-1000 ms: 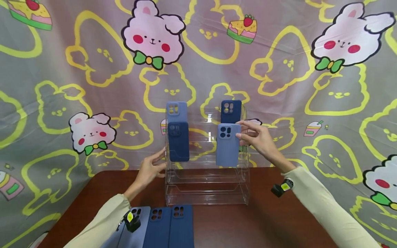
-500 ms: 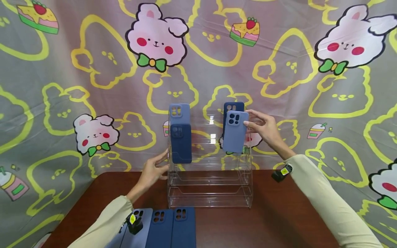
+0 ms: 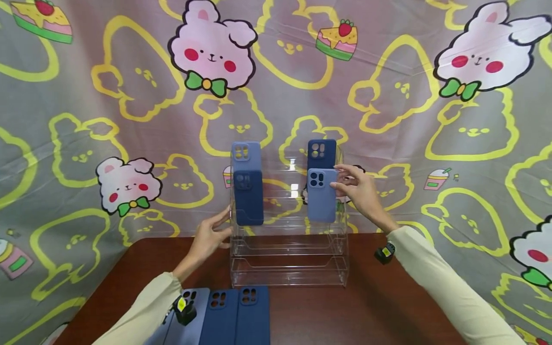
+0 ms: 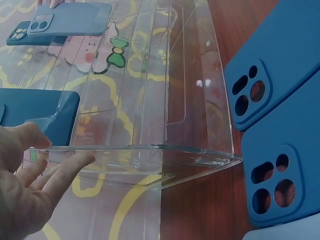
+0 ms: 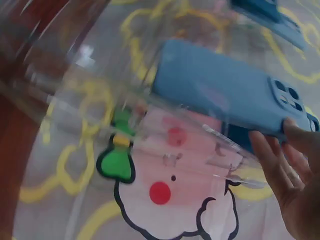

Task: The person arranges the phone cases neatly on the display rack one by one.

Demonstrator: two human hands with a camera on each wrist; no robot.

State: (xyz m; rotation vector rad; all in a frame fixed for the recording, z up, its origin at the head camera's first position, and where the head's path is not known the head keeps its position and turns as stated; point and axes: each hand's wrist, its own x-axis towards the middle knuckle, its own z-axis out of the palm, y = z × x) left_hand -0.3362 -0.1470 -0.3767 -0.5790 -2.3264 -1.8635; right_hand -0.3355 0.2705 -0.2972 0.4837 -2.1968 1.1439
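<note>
My right hand (image 3: 361,189) pinches a light blue phone case (image 3: 322,203) by its upper right edge, thumb in front. The case stands upright at the second tier of a clear acrylic display stand (image 3: 289,278), in front of a dark blue phone case (image 3: 321,152) on the top tier. In the right wrist view, the fingers (image 5: 272,160) are at the camera-hole end of the light blue case. My left hand (image 3: 208,239) holds the stand's left side; in the left wrist view its thumb (image 4: 32,135) and fingers lie on either side of the clear panel's edge.
On the stand's left, a light blue case (image 3: 253,155) sits above and behind a dark blue case (image 3: 249,206). Several blue cases (image 3: 252,318) lie side by side on the brown table (image 3: 366,306) at front left. A patterned curtain (image 3: 276,110) hangs behind.
My right hand raised the light blue case in front of the dark one, then lowered it to the second tier, slightly right of where it began. The left hand stays at the stand.
</note>
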